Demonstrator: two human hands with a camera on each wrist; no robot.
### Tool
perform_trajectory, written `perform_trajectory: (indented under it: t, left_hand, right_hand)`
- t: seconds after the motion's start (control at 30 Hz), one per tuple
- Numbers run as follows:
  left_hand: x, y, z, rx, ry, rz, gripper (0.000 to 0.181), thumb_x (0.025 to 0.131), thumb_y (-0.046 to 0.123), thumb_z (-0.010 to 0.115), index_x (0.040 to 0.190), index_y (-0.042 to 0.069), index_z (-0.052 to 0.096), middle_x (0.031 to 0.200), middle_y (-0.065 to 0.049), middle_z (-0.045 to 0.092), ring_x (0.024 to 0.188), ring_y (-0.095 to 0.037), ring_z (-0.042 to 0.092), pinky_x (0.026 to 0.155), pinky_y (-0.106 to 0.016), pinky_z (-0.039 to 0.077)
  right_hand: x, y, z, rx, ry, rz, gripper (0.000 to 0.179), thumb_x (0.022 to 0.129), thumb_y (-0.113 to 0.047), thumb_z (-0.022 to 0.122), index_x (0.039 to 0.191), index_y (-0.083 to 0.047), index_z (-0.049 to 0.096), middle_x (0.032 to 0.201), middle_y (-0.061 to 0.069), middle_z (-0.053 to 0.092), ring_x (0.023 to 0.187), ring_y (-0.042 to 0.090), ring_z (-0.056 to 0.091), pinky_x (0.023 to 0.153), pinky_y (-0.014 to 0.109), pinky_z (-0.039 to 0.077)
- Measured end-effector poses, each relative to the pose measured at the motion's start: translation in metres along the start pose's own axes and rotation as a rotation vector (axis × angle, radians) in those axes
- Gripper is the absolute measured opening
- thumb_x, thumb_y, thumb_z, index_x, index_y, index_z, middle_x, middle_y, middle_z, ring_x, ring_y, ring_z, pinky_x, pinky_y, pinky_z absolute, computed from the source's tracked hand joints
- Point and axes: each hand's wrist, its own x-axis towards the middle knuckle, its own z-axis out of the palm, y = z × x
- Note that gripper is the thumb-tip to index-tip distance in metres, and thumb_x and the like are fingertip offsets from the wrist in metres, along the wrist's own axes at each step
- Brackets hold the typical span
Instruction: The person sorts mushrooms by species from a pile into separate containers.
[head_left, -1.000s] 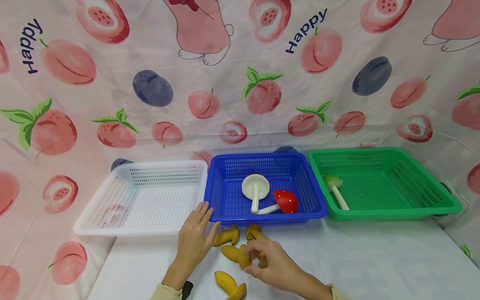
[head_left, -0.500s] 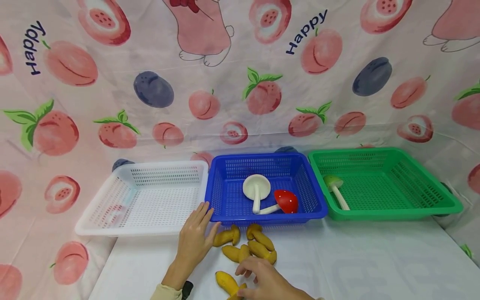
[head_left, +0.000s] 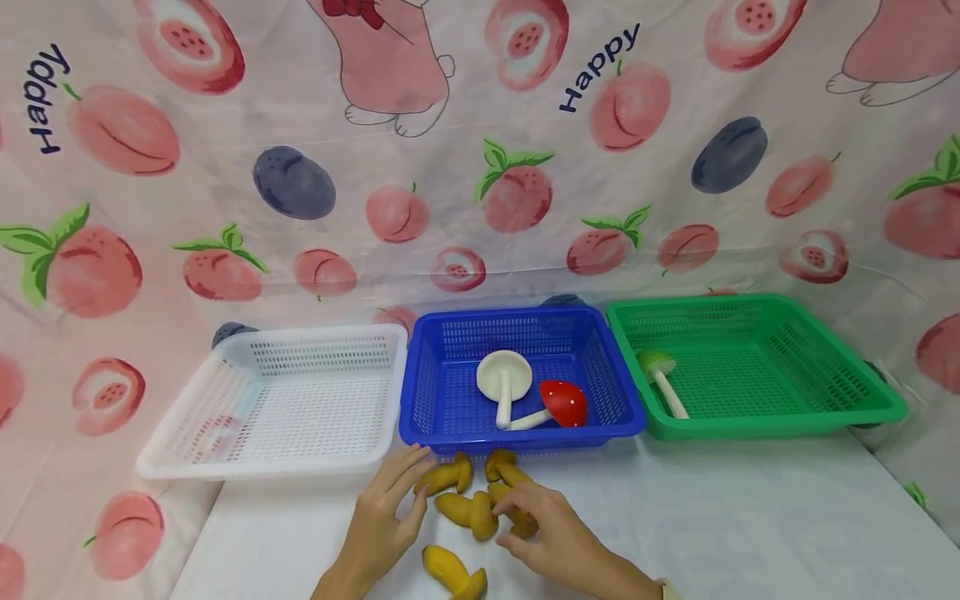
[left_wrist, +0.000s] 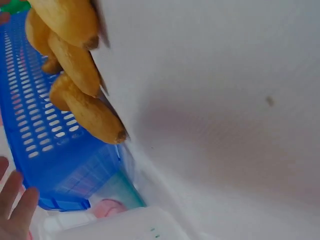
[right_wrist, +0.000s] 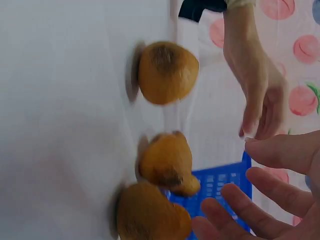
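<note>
Several yellow-brown toy mushrooms lie on the white cloth in front of the blue basket (head_left: 521, 437). My right hand (head_left: 551, 533) hovers by the right-hand mushroom (head_left: 517, 521), fingers loosely bent; in the right wrist view nothing lies between its spread fingers (right_wrist: 282, 192). Left of the group, my left hand (head_left: 382, 517) stretches its fingers toward the back mushroom (head_left: 442, 477) and holds nothing. Between the hands sits a middle mushroom (head_left: 468, 512). A brighter yellow mushroom (head_left: 452, 572) lies closest to me.
The blue basket contains a white mushroom (head_left: 504, 379) and a red one with white dots (head_left: 564, 404). To its left stands a white basket (head_left: 262, 471). On the right, a green basket (head_left: 780, 421) holds a green-capped mushroom (head_left: 660, 371). A fruit-printed cloth (head_left: 450, 167) hangs behind.
My right hand dipped toward the nearest mushroom, then came back up to the right-hand ones. My left hand has drawn back from the blue basket's rim. The mushrooms stay in place.
</note>
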Motion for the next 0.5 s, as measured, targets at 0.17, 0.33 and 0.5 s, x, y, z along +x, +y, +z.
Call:
perform_trajectory:
  t: [0.17, 0.33, 0.5]
  left_hand:
    - [-0.009, 0.013, -0.01, -0.049, -0.172, -0.02, 0.047, 0.072, -0.005, 0.066, 0.117, 0.01, 0.064, 0.126, -0.006, 0.057, 0.115, -0.025, 0.054, 0.101, -0.023, 0.04]
    - [-0.016, 0.027, -0.02, -0.068, -0.569, -0.185, 0.044, 0.078, 0.008, 0.071, 0.12, 0.019, 0.063, 0.129, 0.001, 0.055, 0.116, -0.018, 0.053, 0.093, -0.036, 0.049]
    - [-0.018, 0.035, -0.026, -0.102, -0.862, -0.365, 0.042, 0.085, 0.021, 0.07, 0.125, 0.026, 0.06, 0.131, 0.003, 0.053, 0.117, -0.019, 0.052, 0.09, -0.04, 0.05]
  right_hand:
    - [-0.001, 0.007, -0.018, -0.106, 0.142, -0.063, 0.021, 0.082, -0.014, 0.074, 0.102, -0.015, 0.066, 0.099, -0.002, 0.063, 0.09, 0.017, 0.058, 0.08, 0.035, 0.053]
    - [0.0, 0.015, -0.04, -0.202, 0.3, -0.11, 0.026, 0.078, -0.008, 0.076, 0.1, -0.017, 0.065, 0.101, -0.009, 0.06, 0.098, 0.01, 0.057, 0.086, 0.037, 0.052]
    - [0.001, 0.026, -0.061, -0.29, 0.412, -0.177, 0.029, 0.075, -0.005, 0.078, 0.1, -0.012, 0.065, 0.103, -0.006, 0.06, 0.098, 0.012, 0.057, 0.083, 0.036, 0.053]
